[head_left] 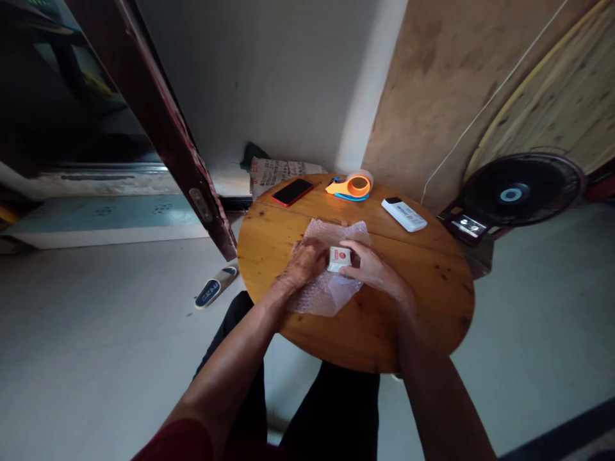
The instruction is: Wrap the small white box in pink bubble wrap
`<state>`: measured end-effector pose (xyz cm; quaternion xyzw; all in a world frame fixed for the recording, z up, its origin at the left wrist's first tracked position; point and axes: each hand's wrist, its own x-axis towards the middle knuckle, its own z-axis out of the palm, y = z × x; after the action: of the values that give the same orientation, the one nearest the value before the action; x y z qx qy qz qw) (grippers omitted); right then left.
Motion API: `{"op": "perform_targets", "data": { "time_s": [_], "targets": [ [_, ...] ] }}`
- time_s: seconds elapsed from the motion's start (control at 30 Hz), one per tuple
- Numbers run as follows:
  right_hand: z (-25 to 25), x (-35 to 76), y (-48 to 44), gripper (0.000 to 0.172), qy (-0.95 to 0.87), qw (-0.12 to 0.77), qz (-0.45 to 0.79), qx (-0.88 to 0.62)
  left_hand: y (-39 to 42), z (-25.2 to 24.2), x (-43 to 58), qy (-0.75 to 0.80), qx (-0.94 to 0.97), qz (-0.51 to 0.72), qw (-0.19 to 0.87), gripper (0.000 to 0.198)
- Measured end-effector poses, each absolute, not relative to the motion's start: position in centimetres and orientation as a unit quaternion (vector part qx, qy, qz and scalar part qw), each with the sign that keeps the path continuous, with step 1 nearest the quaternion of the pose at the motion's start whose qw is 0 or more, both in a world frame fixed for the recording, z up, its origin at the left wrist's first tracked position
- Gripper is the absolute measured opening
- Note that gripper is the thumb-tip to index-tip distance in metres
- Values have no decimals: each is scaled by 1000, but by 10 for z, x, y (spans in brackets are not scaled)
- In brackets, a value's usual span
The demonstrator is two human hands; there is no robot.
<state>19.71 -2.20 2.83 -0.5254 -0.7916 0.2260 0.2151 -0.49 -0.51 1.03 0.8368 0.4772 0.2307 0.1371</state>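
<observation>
A small white box with red print on top sits on a sheet of clear bubble wrap near the middle of the round wooden table. My right hand grips the box from the right, its thumb at the near corner and a finger at the far one. On the other side, my left hand is closed against the box's left edge, with its curled fingers over the wrap. Its fingertips are partly hidden. The wrap spreads out flat beneath both hands.
Along the table's far side lie a red-edged phone, an orange tape dispenser and a white handheld device. A black fan stands at the right. On the floor at left is a slipper, near a door edge.
</observation>
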Motion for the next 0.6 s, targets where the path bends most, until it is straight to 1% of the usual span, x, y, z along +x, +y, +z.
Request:
{"op": "perform_targets", "data": {
  "time_s": [0.13,0.17,0.4,0.6],
  "targets": [
    [29,201,-20,38,-795,187,233,-527,-5,10,-6,471,840,232,139,25],
    [30,201,-20,35,-796,185,232,-528,-5,10,-6,471,840,232,140,25],
    [29,193,-23,31,-788,197,253,-525,-5,10,-6,477,837,228,137,23],
    [22,199,-18,35,-781,193,270,-528,-3,9,-6,474,821,272,166,27]
  ]
}}
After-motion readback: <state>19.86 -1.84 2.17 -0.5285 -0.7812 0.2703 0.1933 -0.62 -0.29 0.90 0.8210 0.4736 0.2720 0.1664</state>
